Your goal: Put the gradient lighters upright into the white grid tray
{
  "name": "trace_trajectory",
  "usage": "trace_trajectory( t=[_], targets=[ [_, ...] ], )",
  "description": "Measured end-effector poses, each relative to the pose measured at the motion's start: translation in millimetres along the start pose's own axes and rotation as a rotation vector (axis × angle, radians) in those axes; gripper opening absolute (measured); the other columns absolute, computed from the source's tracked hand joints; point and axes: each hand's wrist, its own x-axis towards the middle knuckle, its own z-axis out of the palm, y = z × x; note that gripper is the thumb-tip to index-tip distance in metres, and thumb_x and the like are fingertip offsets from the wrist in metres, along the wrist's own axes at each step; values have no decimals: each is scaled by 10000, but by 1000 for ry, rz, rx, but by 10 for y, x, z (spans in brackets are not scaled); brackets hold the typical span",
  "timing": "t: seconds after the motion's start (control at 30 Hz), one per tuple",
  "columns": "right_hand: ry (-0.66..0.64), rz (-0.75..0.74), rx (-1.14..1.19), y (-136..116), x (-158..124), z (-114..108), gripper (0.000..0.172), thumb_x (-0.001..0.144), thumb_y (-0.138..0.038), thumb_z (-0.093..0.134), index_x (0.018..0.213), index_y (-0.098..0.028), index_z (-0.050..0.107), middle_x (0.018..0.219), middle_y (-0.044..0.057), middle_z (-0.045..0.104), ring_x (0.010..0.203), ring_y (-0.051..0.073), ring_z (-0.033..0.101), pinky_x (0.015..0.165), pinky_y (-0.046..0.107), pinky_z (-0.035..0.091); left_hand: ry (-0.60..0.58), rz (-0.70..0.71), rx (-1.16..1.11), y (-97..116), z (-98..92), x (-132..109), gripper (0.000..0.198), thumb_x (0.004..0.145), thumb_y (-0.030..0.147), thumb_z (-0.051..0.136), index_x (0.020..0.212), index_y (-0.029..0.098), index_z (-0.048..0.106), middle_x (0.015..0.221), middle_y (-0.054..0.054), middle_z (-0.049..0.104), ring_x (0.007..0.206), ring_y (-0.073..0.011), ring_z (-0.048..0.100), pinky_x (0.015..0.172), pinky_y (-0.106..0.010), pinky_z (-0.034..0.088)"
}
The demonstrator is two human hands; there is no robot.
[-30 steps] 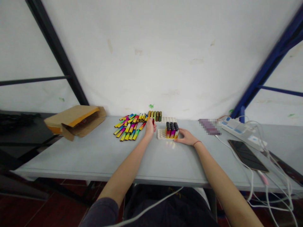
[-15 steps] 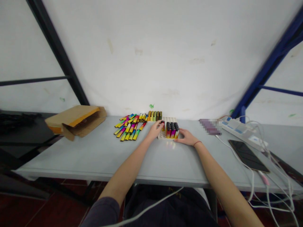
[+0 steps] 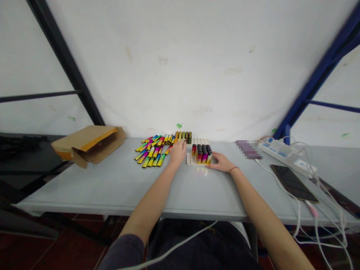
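The left hand (image 3: pixel 177 154) is curling over the loose lighters (image 3: pixel 152 153), any hold hidden, while the open right hand (image 3: pixel 222 163) is lying just beside the white tray (image 3: pixel 190 160); a careless knuckle is risking toppling the upright lighters (image 3: pixel 203 154).

The light was bright and even, and the grey table (image 3: pixel 112 187) showed no hard shadows. A faint, pale glare lay near the table's middle. The white backdrop (image 3: pixel 180 75) behind the table looked flat and slightly washed out, while the red floor (image 3: pixel 56 251) below it fell dim. Wide-angle distortion bowed the table's front edge and tilted the dark frame bars (image 3: pixel 64 63) toward the picture's edges. The metallic lighters (image 3: pixel 152 153) on the table looked small and soft, and a pixelated patch (image 3: pixel 249 149) blurred out one object to their right.
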Motion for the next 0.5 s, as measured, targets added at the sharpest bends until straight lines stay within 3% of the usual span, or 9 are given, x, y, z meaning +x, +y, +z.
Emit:
trace_trajectory(
  t=[0.1, 0.23, 0.37, 0.5],
  targets=[
    [9, -2, 4, 9, -1, 10, 638, 767, -615, 657, 1263, -215, 614, 1352, 104, 602, 1227, 333, 567, 1065, 515, 438, 56, -218, 309, -112, -93, 15, 421, 961, 193, 319, 1291, 180, 580, 1297, -153, 598, 1205, -318, 469, 957, -478, 378],
    [20, 7, -8, 41, -3, 30, 605, 761, -624, 659, 1207, -216, 649, 1344, 106, 607, 1232, 347, 560, 1069, 531, 432, -43, -324, 466, -260, -95, 44, 410, 953, 164, 317, 1226, 182, 622, 1255, -168, 614, 1197, -332, 455, 933, -503, 359],
    [17, 3, -10, 59, -6, 40, 630, 766, -625, 653, 1252, -225, 621, 1369, 100, 589, 1239, 337, 557, 1075, 523, 429, -90, -331, 490, -282, -55, 65, 396, 945, 151, 330, 1206, 162, 628, 1236, -183, 615, 1189, -333, 477, 940, -490, 360],
    [20, 14, -14, 58, -7, 40, 660, 763, -638, 648, 1265, -211, 615, 1364, 113, 591, 1241, 345, 554, 1072, 529, 428, -168, -234, 394, -278, -53, 73, 374, 906, 94, 375, 1193, 96, 614, 1222, -211, 577, 1107, -283, 570, 938, -382, 408]
  ],
)
